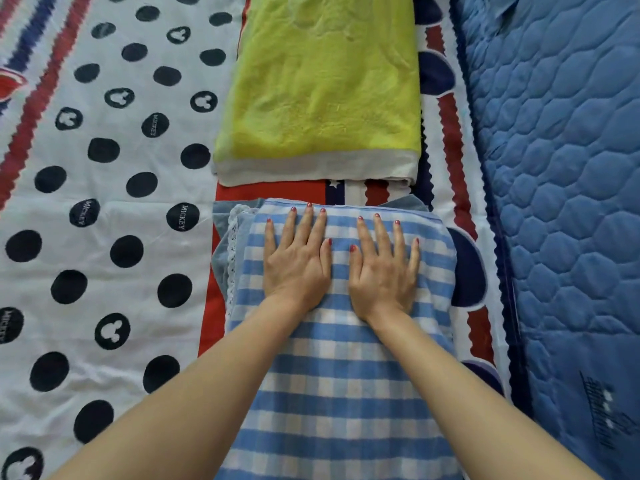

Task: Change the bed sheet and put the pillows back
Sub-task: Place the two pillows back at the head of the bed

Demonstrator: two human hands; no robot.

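Note:
A pillow covered with a blue and white checked cloth (339, 393) lies on the bed in front of me. My left hand (298, 261) and my right hand (382, 268) press flat on its far end, side by side, fingers straight and spread. Just beyond it lies a second pillow with a yellow-green towel cover (322, 84) over a white case. Both pillows rest on a white bed sheet (114, 202) printed with black dots and red and blue stripes.
A blue quilted mattress surface (568, 188) runs along the right side, next to the sheet's edge. A grey-blue lace-trimmed cloth (225, 237) sticks out from under the checked cover at the left.

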